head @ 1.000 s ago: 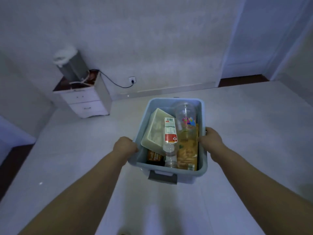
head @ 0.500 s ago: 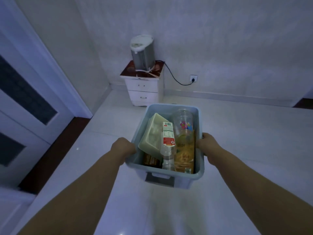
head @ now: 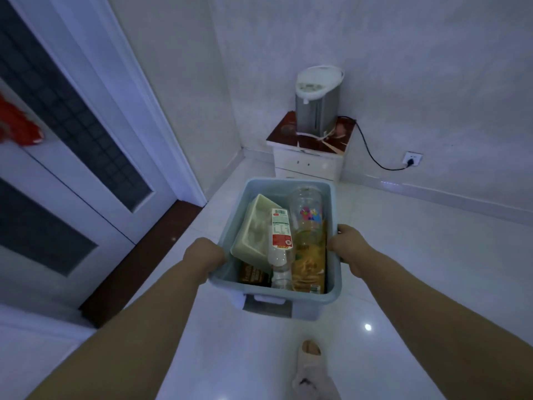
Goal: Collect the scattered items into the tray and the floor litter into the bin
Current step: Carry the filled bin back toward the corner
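Fingers of the left hand [head: 205, 255] and right hand [head: 347, 246] curl over opposite rims of the grey-blue storage tray [head: 333, 281], held above the floor [head: 418, 269]; inside lie a plastic bottle [head: 280, 241], clear cup [head: 307, 210] and snack packet [head: 310, 268].

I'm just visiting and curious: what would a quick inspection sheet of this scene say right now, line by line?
Surface: glossy pale tiled floor, with a light glare spot on it.
Job's things: blue-grey tray carried above the floor; inside are a plastic bottle lying down, a pale green container, a clear printed cup, a yellow snack packet and a brown packet.
Clutter: no litter seen on the floor.
Grippers: left hand and right hand each grip a long side of the tray's rim.
Cables: black cord runs to a wall socket.
Surroundings: water boiler on a small cabinet; door on the left; slippered foot.
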A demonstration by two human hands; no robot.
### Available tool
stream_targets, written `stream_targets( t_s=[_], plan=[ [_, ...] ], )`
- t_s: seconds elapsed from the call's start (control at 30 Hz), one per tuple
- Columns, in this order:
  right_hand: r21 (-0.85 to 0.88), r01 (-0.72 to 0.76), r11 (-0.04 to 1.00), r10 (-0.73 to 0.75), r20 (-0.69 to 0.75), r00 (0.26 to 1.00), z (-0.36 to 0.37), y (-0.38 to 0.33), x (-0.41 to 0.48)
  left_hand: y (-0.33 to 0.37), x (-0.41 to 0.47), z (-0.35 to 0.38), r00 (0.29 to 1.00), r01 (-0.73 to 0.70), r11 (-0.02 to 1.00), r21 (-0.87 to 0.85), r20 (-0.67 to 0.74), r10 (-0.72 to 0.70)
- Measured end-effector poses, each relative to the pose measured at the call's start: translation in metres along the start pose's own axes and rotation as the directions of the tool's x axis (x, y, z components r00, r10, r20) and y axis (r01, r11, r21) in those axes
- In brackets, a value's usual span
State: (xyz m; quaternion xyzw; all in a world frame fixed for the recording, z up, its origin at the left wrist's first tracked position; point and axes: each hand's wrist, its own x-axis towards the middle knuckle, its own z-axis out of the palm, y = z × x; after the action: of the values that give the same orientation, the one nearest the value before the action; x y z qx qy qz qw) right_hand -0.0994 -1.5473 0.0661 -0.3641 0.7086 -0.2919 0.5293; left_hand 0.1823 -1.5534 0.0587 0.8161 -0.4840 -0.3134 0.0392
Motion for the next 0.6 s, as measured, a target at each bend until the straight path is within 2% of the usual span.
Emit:
stream_targets(
  t_s=[0.1,0.3,0.47,0.6],
  plan=[
    [-0.008,-0.001,1.0,0.002,0.054,0.999,0.018,-0.048,0.046,0.019,0.043,-0.028,0.998,0.053,0.994,0.1,-0.021,-0.051],
    [-0.067,0.027,0.997,-0.016,0.161,0.987,0.06,-0.145,0.127,0.031,0.136,-0.08,0.983,0.172,0.982,-0.079,-0.058,-0.176],
    [-0.099,0.062,0.993,-0.04,0.206,0.978,0.113,-0.205,0.192,0.033,0.211,-0.122,0.977,0.207,0.977,-0.055,-0.047,-0.209],
    [-0.128,0.063,0.99,-0.038,0.187,0.982,0.169,-0.246,0.248,0.024,0.293,-0.156,0.976,0.209,0.97,-0.122,-0.038,-0.215]
  ],
)
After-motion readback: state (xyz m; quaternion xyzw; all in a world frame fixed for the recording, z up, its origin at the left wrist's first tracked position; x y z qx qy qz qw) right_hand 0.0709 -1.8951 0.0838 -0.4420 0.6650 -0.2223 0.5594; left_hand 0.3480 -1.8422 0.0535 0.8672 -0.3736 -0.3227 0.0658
